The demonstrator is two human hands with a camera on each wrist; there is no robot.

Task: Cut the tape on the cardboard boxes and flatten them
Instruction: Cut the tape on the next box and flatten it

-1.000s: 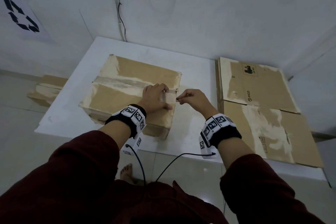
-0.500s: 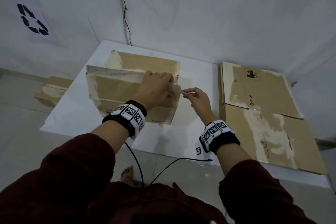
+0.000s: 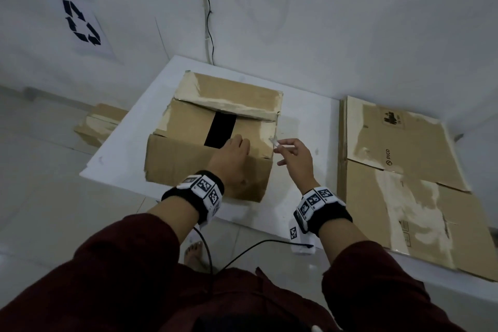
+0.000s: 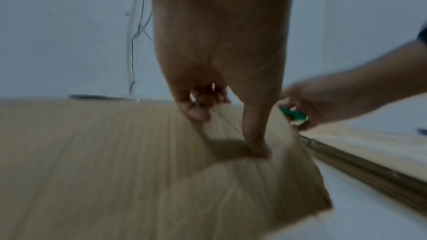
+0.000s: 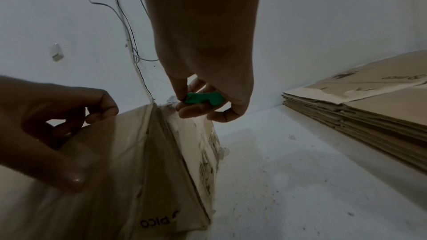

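Observation:
A cardboard box stands on the white table with its top open. The far flap stands up and a dark gap shows between the inner flaps. My left hand grips the near flap at its edge, thumb on the outer face and fingers curled over it, and holds the flap folded down toward me. My right hand hovers at the box's right top corner and pinches a small green cutter between thumb and fingers. The cutter is close to the corner; I cannot tell whether it touches.
A stack of flattened cardboard fills the right side of the table. Another taped box sits on the floor to the left. A recycling sign and cables are on the wall. A bare foot is below the table edge.
The box top was closed a second ago. My left hand lifted the near flap and folded it out toward me, baring the inner flaps. My right hand stayed by the right corner.

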